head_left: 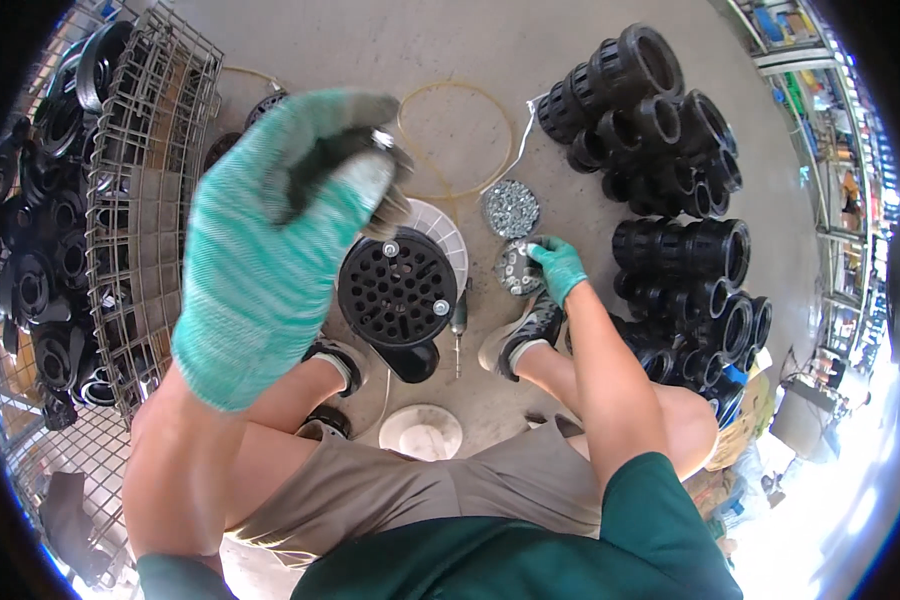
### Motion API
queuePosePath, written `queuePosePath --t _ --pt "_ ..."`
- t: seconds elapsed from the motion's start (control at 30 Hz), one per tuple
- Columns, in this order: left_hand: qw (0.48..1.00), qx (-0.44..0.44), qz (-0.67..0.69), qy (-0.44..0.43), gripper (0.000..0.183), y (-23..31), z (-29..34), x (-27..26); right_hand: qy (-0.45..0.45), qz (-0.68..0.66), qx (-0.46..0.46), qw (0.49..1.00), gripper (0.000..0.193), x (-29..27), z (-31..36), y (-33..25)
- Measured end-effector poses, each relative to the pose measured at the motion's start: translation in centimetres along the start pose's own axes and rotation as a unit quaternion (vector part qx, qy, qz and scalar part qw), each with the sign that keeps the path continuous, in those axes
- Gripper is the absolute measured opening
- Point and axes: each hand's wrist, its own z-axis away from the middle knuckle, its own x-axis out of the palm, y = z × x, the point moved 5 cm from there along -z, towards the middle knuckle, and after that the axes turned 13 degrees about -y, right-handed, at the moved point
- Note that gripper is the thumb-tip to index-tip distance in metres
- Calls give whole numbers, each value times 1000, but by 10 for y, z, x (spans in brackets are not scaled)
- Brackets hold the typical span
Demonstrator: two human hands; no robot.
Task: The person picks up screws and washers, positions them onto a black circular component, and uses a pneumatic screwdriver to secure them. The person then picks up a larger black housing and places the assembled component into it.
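Observation:
My left hand (pixel 270 230), in a green and grey work glove, is raised close to the camera, its thumb and fingers curled together. A small shiny metal piece (pixel 382 139) shows at the thumb tip; its exact kind is unclear. Below lies a round black plastic part (pixel 385 300) with many holes and a spout-like end. Two bolts (pixel 441 307) stand in its rim. It rests over a white ribbed round base (pixel 446 235). My gloved right hand (pixel 558 265) reaches into a round tub of metal nuts (pixel 511 270); its fingertips are bunched among them, partly hidden.
Another tub of small metal fasteners (pixel 511 208) sits just beyond. A power driver (pixel 459 318) stands beside the black part. Black ribbed fittings (pixel 680 255) are stacked at right. A wire cage (pixel 155 220) holds black parts at left. A yellowish hose (pixel 457 84) loops on the floor.

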Motion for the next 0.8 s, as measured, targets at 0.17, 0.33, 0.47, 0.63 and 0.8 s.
queuePosePath --t 0.17,0.33,0.47,0.63,0.8 --pt "989 -17 95 -112 25 -18 6 30 -150 -23 -153 977 21 72 108 -141" --pt "971 -28 164 -172 24 -23 27 50 -193 46 -215 956 26 163 234 -207" --pt "951 11 242 -194 27 -19 39 60 -202 -54 -219 953 27 186 268 -206" --pt "934 6 276 -225 27 -16 51 60 -215 -99 -222 946 30 193 268 -199" --pt "979 28 110 -168 22 -9 55 48 -235 -157 -211 936 27 193 264 -198"
